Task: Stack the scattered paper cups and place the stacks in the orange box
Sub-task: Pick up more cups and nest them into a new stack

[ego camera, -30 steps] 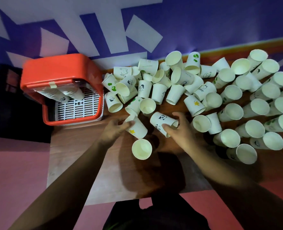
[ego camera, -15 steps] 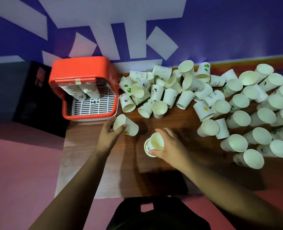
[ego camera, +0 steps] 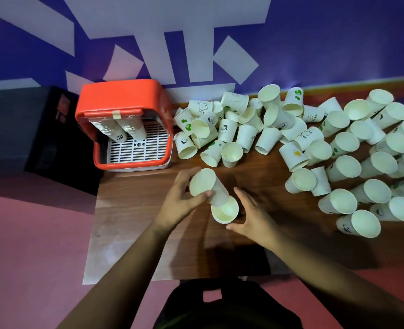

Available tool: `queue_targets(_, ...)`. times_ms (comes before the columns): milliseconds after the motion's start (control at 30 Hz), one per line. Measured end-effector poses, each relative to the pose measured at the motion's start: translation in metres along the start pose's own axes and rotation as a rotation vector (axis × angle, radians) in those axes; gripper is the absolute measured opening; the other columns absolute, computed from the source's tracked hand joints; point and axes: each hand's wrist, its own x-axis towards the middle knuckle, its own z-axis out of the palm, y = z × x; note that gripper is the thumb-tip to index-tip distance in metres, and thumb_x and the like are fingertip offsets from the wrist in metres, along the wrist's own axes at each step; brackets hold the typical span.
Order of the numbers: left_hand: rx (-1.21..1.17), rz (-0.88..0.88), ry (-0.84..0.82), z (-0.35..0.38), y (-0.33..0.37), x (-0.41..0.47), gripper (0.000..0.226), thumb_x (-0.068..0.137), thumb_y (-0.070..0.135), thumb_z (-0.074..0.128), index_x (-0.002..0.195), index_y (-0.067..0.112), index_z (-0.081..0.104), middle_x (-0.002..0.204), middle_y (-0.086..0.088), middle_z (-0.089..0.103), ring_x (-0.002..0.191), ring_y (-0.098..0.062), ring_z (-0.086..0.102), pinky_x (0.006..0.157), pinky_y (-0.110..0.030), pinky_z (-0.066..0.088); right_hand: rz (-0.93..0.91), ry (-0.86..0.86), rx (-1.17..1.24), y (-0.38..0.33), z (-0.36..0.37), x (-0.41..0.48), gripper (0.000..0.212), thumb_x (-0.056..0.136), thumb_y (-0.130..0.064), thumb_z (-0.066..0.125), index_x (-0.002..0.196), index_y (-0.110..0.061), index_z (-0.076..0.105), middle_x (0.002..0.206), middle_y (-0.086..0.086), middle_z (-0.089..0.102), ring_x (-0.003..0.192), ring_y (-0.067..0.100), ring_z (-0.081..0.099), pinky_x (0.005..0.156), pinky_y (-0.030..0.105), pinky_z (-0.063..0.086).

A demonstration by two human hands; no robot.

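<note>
My left hand [ego camera: 181,200] grips a white paper cup [ego camera: 204,185], tilted with its mouth facing up and left. The base of that cup sits in the mouth of a second cup [ego camera: 224,211] standing on the wooden table [ego camera: 130,210]. My right hand [ego camera: 252,216] curls round this lower cup, thumb at the near side and fingers behind it. The orange box [ego camera: 122,97] stands at the table's back left, its opening facing me. Two cup stacks [ego camera: 125,128] lean inside it on a white grid.
Several loose cups [ego camera: 243,129] lie heaped at the back centre, and more lie on their sides [ego camera: 374,176] across the right half. A purple and white wall rises behind. A black case [ego camera: 54,138] sits left of the box. Pink floor lies below the table's edge.
My left hand carried its cup rightward and set its base into the cup at my right hand. My right hand stayed near the table's front centre.
</note>
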Motion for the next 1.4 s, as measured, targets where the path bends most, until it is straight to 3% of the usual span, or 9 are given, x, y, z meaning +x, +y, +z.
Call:
queue_targets(133,0.184,0.109,-0.138,0.02,-0.004,0.0,0.067,0.074,0.046,0.079,0.134,0.025,0.057,0.13,0.008,0.051,0.127,-0.01,0.049,0.106,-0.021,0.04,0.125,0.021,0.268,0.018,0.001,-0.006,0.087,0.062,-0.049,0.081,0.139,-0.045,0.039,0.143,-0.006,0.05,0.132,0.004,0.044,0.107,0.03,0.041)
queue_targets(200,0.331,0.134,-0.184,0.029,-0.011,0.003,0.073,0.072,0.051,0.076,0.136,0.023,0.056,0.131,0.007,0.051,0.126,-0.011,0.046,0.107,-0.019,0.033,0.136,0.025,0.348,0.021,0.007,-0.008,0.076,0.067,-0.033,0.085,0.13,-0.046,0.044,0.132,-0.008,0.057,0.124,0.003,0.051,0.104,0.03,0.044)
queue_targets(400,0.409,-0.012,-0.355,0.036,-0.04,0.006,0.079,0.077,0.018,0.084,0.144,0.034,0.045,0.131,0.01,0.045,0.124,-0.008,0.04,0.111,-0.037,0.039,0.156,0.078,0.521,0.016,0.027,-0.009,0.066,0.08,-0.005,0.077,0.138,-0.016,0.049,0.129,-0.007,0.058,0.116,0.004,0.057,0.094,0.016,0.045)
queue_targets(633,0.291,-0.115,-0.252,0.043,-0.047,0.011,0.083,0.078,0.018,0.084,0.146,0.029,0.037,0.14,0.006,0.043,0.133,-0.011,0.039,0.109,-0.03,0.039,0.131,0.175,0.549,0.016,0.034,0.007,0.056,0.084,0.0,0.07,0.135,-0.012,0.052,0.125,-0.006,0.059,0.108,0.006,0.062,0.091,0.016,0.048)
queue_targets(767,0.259,-0.117,-0.287,0.038,-0.051,0.019,0.087,0.074,0.031,0.086,0.144,0.032,0.035,0.144,0.009,0.041,0.134,-0.011,0.04,0.112,-0.034,0.04,0.11,0.155,0.469,0.022,0.023,0.017,0.053,0.085,0.004,0.064,0.133,-0.016,0.054,0.125,-0.002,0.062,0.11,0.012,0.063,0.097,0.029,0.05)
queue_targets(933,0.105,-0.186,-0.064,0.015,-0.047,0.049,0.081,0.08,0.044,0.079,0.149,0.035,0.037,0.148,0.0,0.043,0.129,-0.012,0.05,0.101,-0.028,0.048,0.082,0.26,0.339,0.027,-0.011,0.04,0.044,0.086,0.004,0.06,0.126,-0.012,0.059,0.124,0.002,0.06,0.103,0.016,0.065,0.085,0.014,0.048)
queue_targets(1067,0.362,-0.18,0.189,-0.004,-0.038,0.09,0.062,0.092,0.034,0.068,0.146,0.025,0.039,0.14,-0.01,0.043,0.112,-0.019,0.056,0.098,-0.037,0.049,-0.006,0.336,0.136,0.016,-0.036,0.079,0.046,0.089,-0.008,0.065,0.133,-0.014,0.053,0.127,0.007,0.046,0.102,0.012,0.059,0.09,0.021,0.047)
queue_targets(1200,0.579,-0.166,0.287,-0.009,-0.032,0.131,0.054,0.09,0.024,0.066,0.139,0.013,0.047,0.137,-0.02,0.041,0.122,-0.037,0.049,0.103,-0.04,0.043,-0.066,0.386,-0.078,0.004,-0.038,0.119,0.047,0.085,-0.015,0.07,0.13,-0.012,0.057,0.127,0.016,0.043,0.109,0.031,0.056,0.093,0.034,0.048)
queue_targets(1400,1.202,-0.099,-0.061,-0.023,-0.044,0.174,0.077,0.089,0.001,0.058,0.156,0.02,0.024,0.163,-0.015,0.016,0.152,-0.037,0.012,0.12,-0.051,0.022,-0.055,0.323,-0.27,0.009,-0.032,0.147,0.033,0.086,-0.013,0.068,0.118,-0.009,0.063,0.129,0.018,0.041,0.112,0.038,0.055,0.094,0.042,0.051)
